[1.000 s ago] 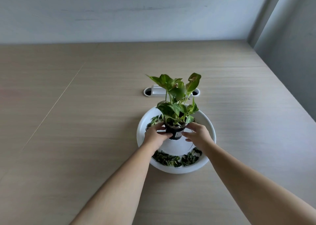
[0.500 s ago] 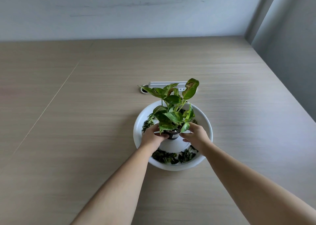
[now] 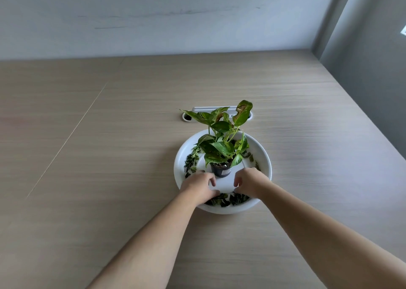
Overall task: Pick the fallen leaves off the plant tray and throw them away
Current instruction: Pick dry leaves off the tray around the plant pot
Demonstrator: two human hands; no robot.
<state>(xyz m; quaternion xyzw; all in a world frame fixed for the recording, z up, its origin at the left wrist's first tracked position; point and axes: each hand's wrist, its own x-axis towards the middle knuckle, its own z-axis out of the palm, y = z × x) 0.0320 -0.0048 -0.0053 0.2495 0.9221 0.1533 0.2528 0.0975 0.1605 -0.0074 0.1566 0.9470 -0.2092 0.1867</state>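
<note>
Both hands [image 3: 222,185] off pot [image 3: 220,170], fingers [image 3: 212,181] curled.

A round white plant tray [image 3: 262,156] sits just right of the frame's centre. Dark, shrivelled fallen leaves [image 3: 226,200] lie in its outer channel: one clump at the lower edge, another strand [image 3: 191,160] along the left side, a few bits [image 3: 250,156] on the right.
</note>
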